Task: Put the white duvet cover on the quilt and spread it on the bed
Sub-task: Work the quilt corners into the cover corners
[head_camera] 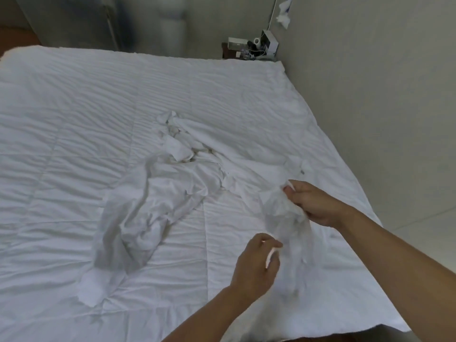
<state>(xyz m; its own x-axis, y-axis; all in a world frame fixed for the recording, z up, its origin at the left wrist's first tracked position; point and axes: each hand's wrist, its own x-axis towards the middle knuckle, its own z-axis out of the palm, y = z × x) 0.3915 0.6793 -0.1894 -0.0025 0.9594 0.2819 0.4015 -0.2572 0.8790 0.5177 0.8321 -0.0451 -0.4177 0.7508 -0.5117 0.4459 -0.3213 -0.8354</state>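
Obs: white quilted quilt with stitched channels (103, 124) is lying spread flat over the bed, covering nearly all of it. White crumpled thin-fabric duvet cover (170, 193) is lying bunched in a heap on top of the quilt, trailing from beyond the fingertips of both hands toward the middle of the bed.

Right hand (318, 206): fingers (290, 190) are pressing together, pinching a gathered edge of the cover; the fabric is hanging down from that pinch, blurred. Left hand (256, 262), just below the right: fingers (274, 244) are curling in and closing on the same hanging strip lower down. Both are holding cloth, neither is spread.

Beyond the fingers, at the far corner of the bed against the grey wall (382, 107), a small dark bedside stand with boxes and cables (251, 49) is showing; not involved.

Progress, as judged: early. The quilt is laid out, which looks like preparation done. The cover is not yet on the quilt at all: still wadded, opening not found or not visible. The hands appear to be sorting out an edge or corner. Remaining: open the cover, feed the quilt in, match corners, shake out, spread flat on the bed
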